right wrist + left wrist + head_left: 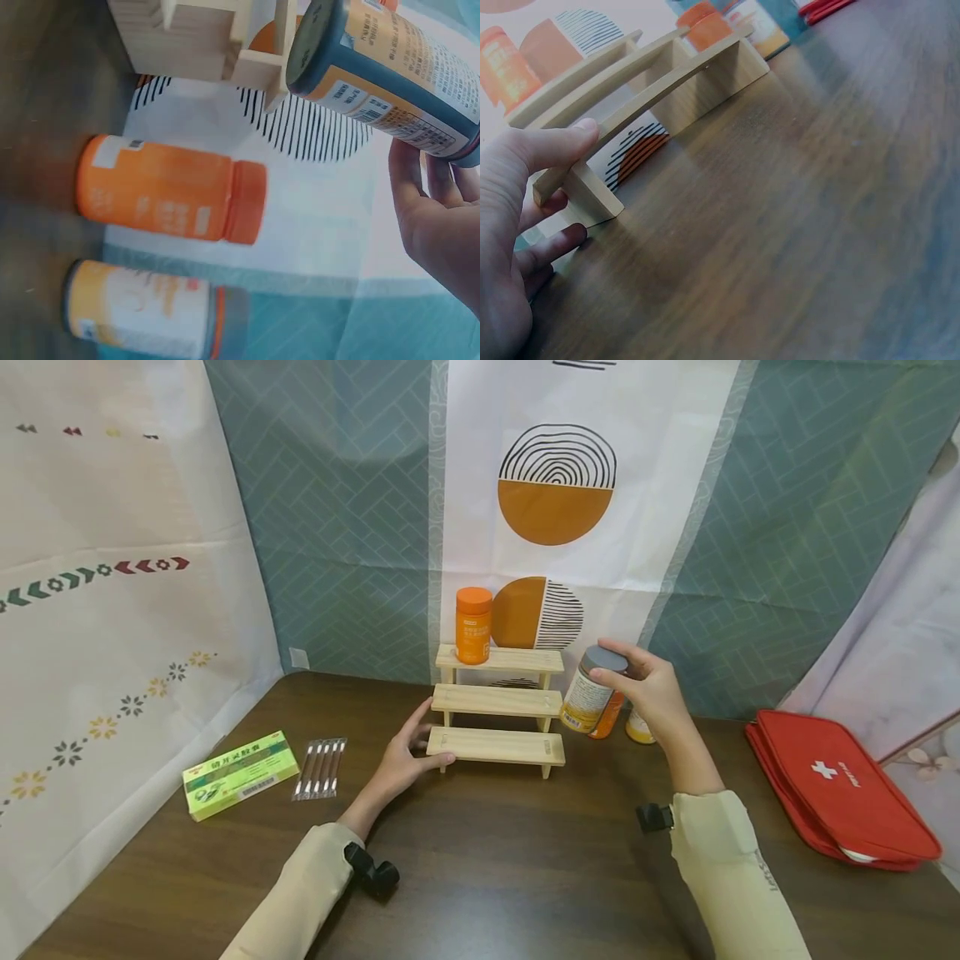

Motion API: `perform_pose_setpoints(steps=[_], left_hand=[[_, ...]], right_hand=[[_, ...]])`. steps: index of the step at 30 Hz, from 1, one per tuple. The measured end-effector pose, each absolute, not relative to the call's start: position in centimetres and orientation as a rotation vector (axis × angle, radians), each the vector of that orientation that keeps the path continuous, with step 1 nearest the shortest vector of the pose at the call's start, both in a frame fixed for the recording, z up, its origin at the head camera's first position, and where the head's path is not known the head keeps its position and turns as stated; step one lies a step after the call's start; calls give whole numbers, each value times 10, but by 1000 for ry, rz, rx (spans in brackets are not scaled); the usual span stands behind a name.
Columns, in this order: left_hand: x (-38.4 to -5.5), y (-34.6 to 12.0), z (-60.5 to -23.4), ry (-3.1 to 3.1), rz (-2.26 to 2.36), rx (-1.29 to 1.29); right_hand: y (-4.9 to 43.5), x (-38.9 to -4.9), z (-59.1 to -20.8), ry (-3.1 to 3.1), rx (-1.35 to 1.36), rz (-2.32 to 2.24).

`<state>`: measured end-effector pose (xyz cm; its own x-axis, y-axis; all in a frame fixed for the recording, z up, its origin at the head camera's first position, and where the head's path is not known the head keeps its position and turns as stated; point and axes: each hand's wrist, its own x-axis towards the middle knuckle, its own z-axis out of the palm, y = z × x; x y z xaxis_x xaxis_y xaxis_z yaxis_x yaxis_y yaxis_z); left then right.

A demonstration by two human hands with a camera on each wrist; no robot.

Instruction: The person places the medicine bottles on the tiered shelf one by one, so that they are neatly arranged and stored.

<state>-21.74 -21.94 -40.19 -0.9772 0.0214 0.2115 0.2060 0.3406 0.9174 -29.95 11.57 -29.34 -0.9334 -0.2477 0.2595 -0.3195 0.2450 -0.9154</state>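
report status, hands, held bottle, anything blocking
Left hand pinching three-tier wooden rack. Right hand holding grey-capped bottle off table. Orange bottle occupies top tier's left end.

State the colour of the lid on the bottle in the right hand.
The lid is grey; head view shows it best.

Dark table (480, 860) (wood-grained) beneath rack (495, 743), bottles (161, 189), box (241, 775), swabs (320, 768), pouch (840, 785).

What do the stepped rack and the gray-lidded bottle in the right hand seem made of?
Stepped rack: matte wood, apparently unpainted; faint grain shows on its pale boards. Gray-lidded bottle: probably smooth plastic, judging by its uniform dark base, though glass isn't ruled out.
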Motion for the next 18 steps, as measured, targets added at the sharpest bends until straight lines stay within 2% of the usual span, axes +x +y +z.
perform_pose_setpoints(steps=[9,18], left_hand=[[-238,-229,-431,-2411,-1702,-209],[-239,-229,-434,-2415,-1686,-204]], right_hand=[[84,-318,-267,-2402,563,1825],[58,-323,-254,-2409,619,1744]])
